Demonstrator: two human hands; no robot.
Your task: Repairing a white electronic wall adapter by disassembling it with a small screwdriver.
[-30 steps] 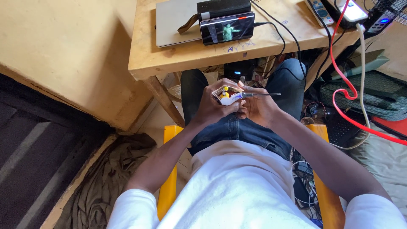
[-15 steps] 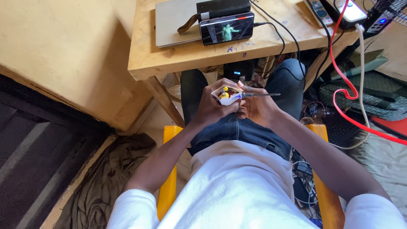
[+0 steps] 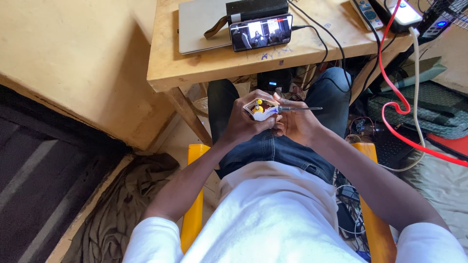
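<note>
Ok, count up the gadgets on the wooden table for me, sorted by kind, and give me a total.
Closed laptop: 1
Phone with lit screen: 1
Remote control: 1
Black box behind the phone: 1
White device at the table's far corner: 1
Total: 5

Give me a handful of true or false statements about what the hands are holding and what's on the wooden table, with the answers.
1. The left hand cups a small white part with yellow pieces. True.
2. The right hand holds a thin metal tool. True.
3. The phone on the wooden table has a dark screen. False: its screen is lit, showing a picture.
4. The red cable lies across the person's lap. False: it hangs off the table at the person's right.
5. The person sits on a yellow chair. True.
</note>
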